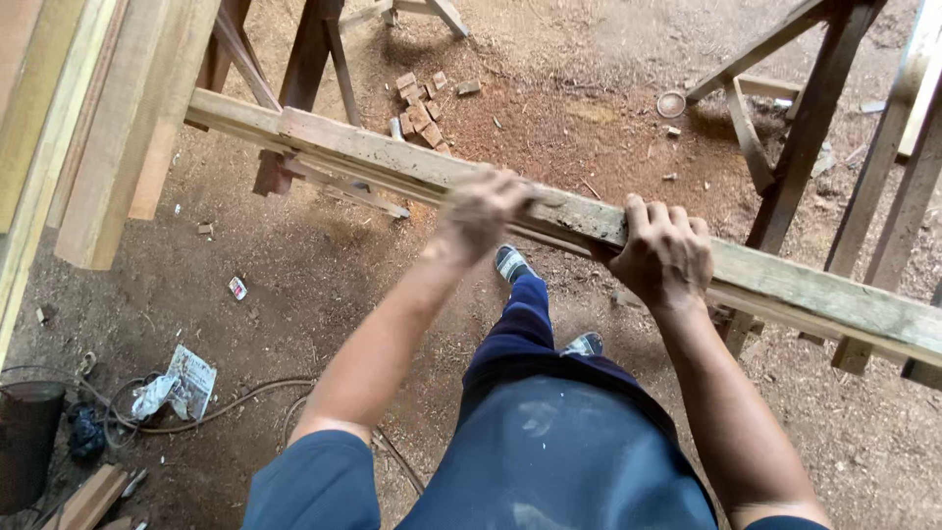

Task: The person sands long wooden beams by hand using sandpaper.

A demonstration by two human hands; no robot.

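Our left hand (481, 211) is smeared by motion blur, so we cannot tell whether its fingers close on the long wooden beam (785, 285) or only rest on it. The beam runs out past the right edge, its end unseen. Our right hand (665, 257) covers the stretch of beam beneath it, and its palm is hidden. Our legs hide the ground below us. The small round object (671, 103) on the dirt is too small to identify.
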